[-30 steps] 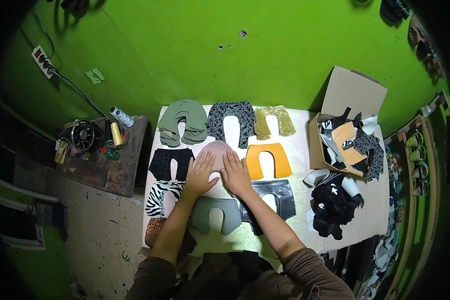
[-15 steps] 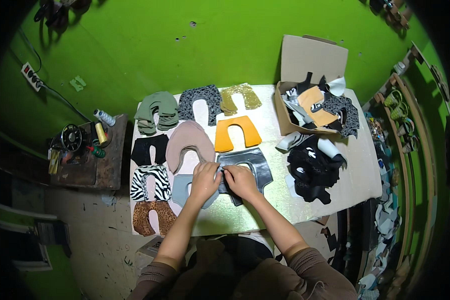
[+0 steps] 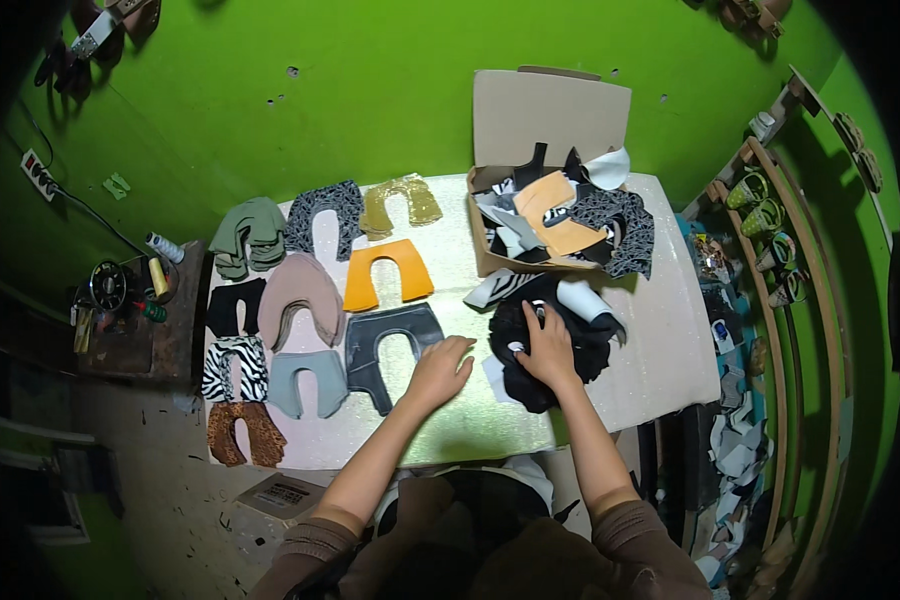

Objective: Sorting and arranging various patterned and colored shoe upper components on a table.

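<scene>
The right hand (image 3: 547,348) spreads its fingers over a heap of limp black scraps (image 3: 592,352), right of the table's (image 3: 670,350) middle; whether it pinches any, I cannot tell. The left hand (image 3: 442,372), loose and empty, is just beside a smooth, dark grey U-shaped piece (image 3: 364,350). Zebra-striped (image 3: 217,366) and leopard-spotted arches (image 3: 224,430) line the left edge. A cardboard box (image 3: 479,240) of offcuts stands near the far edge.

Bright light falls on the wall (image 3: 420,120) at twelve o'clock, and the table (image 3: 490,432) gleams toward six. Eight o'clock sinks into dimness. Fisheye distortion bows the wooden rack (image 3: 847,370) at three.
</scene>
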